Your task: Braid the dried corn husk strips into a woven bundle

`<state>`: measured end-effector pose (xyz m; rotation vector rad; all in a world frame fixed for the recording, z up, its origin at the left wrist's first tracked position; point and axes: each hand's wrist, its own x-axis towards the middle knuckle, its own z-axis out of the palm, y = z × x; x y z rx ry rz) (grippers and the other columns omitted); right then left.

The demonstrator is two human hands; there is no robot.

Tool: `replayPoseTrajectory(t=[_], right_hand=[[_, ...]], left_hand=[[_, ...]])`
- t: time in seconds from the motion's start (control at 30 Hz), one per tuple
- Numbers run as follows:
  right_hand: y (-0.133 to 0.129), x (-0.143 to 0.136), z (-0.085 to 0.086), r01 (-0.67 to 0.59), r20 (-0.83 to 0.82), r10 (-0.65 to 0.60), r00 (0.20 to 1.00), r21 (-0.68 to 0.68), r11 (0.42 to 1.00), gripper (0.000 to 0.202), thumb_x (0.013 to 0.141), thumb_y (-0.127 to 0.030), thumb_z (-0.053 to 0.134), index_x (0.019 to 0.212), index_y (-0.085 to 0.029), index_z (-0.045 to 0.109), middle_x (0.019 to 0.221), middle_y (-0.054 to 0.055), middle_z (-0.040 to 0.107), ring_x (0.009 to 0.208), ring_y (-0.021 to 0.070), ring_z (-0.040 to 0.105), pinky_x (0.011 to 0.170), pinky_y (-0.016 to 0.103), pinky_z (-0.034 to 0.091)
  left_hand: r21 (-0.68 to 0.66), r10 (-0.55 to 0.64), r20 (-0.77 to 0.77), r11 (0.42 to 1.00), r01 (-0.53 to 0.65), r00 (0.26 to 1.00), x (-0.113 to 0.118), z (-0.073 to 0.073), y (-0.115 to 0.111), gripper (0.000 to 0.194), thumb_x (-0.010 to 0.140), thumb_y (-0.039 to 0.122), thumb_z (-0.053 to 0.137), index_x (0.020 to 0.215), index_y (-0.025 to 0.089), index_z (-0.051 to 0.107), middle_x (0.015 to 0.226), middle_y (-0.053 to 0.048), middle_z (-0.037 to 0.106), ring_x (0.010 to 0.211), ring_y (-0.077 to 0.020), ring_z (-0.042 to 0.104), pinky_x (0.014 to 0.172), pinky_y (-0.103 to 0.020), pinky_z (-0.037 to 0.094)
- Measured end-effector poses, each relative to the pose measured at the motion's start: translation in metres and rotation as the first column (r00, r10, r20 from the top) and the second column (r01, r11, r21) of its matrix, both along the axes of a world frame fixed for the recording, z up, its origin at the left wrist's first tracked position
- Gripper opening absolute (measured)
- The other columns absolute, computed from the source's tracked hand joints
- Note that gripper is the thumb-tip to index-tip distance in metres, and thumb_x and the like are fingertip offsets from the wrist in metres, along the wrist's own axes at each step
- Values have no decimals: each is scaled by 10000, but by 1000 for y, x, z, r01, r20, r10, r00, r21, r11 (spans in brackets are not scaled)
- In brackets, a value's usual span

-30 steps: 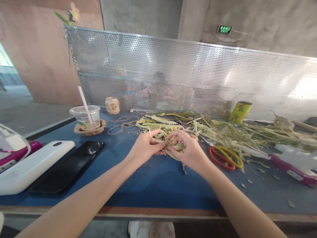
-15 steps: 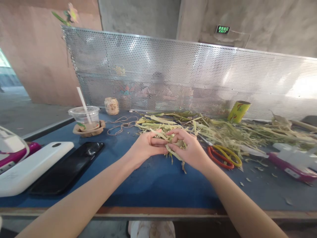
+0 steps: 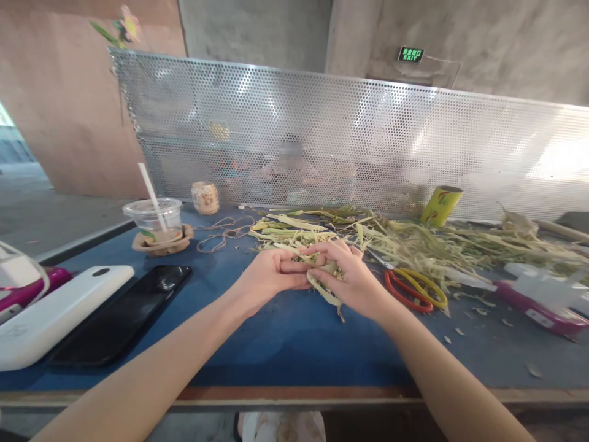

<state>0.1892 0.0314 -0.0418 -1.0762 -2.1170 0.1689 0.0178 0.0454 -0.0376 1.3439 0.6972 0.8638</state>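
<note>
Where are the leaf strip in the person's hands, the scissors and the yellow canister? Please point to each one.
Leaf strip [image 3: 323, 291]: head view, on its free length hanging down.
Scissors [image 3: 387, 282]: head view, on the red handle loop.
Yellow canister [image 3: 439, 210]: head view, on its side wall.

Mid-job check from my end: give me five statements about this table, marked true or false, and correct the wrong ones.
1. The left hand and right hand meet at a pale leaf strip. True.
2. The scissors lie to the left of both hands. False: the scissors lie to the right.
3. A straw stands in the clear cup. True.
4. The black phone rests on top of the white device. False: the black phone lies beside the white device.
5. The yellow tube is near the perforated screen. True.
</note>
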Motion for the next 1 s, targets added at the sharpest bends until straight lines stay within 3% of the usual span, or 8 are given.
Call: replayPoseTrajectory(t=[0.23, 0.37, 0.47, 0.53, 0.63, 0.73, 0.83, 1.0], right_hand=[[-4, -1, 2, -12, 84, 5, 996, 83, 996, 274, 805, -193, 531, 1060, -293, 516, 835, 12, 580, 936, 202, 500, 916, 433, 281], [-4, -2, 1, 82, -32, -78, 996, 149, 985, 577, 704, -366, 652, 1210, -252, 398, 1201, 94, 476, 1146, 269, 393, 948, 447, 287], [-1, -2, 0, 151, -131, -145, 981, 39, 988, 813, 614, -445, 703, 1288, -236, 299, 1268, 120, 426, 1187, 302, 371, 963, 483, 284], [1, -2, -1, 110, -148, -119, 982, -70, 992, 745, 613, -432, 706, 1245, -251, 357, 1188, 90, 510, 1128, 289, 447, 960, 492, 293], [4, -4, -3, -13, -257, -35, 966, -183, 983, 558, 623, -351, 709, 1112, -244, 462, 1024, 47, 600, 976, 236, 560, 884, 421, 398], [6, -8, -5, -94, -396, -14, 918, -251, 964, 448, 634, -272, 692, 1031, -214, 493, 862, 22, 626, 783, 179, 609, 701, 310, 481], [7, -10, -5, -87, -401, -30, 916, -270, 959, 316, 646, -243, 664, 934, -201, 541, 844, 21, 637, 726, 162, 606, 611, 268, 481], [4, -11, -2, -64, -376, -27, 926, -225, 972, 289, 635, -221, 666, 904, -201, 563, 871, 23, 641, 756, 159, 604, 617, 260, 477]], left_hand=[[-32, 100, -43, 994, -102, 994, -1, -2, 0, 225, 654, 100, 680, 876, 127, 700, 839, -71, 734, 832, -179, 668, 807, -292, 510], [-104, 205, -2, 973, -205, 979, 1, 3, 0, 212, 639, 46, 669, 837, 118, 701, 817, -75, 732, 719, -159, 675, 739, -283, 536], [-127, 227, 58, 968, -218, 972, 1, 5, 1, 163, 649, 25, 651, 789, 96, 693, 820, -92, 728, 695, -159, 674, 709, -275, 544], [-126, 214, 69, 971, -204, 974, 0, 4, 2, 169, 658, 12, 636, 803, 80, 689, 802, -99, 727, 693, -158, 673, 697, -261, 546], [-134, 220, 64, 968, -210, 973, 1, 4, 0, 408, 673, -9, 616, 1074, 67, 608, 762, -89, 726, 660, -148, 671, 681, -254, 551], [-114, 269, 98, 959, -258, 958, 3, 5, -2, 775, 675, -34, 611, 1364, 103, 283, 759, -62, 722, 653, -150, 673, 667, -269, 558], [-61, 298, 128, 954, -292, 946, 3, 4, -3, 952, 655, -40, 638, 1412, 121, 83, 713, -27, 706, 603, -147, 664, 629, -276, 559], [6, 309, 118, 950, -312, 944, 2, 1, -2, 1023, 649, 8, 673, 1417, 157, 13, 650, -2, 684, 594, -152, 653, 613, -285, 549]])
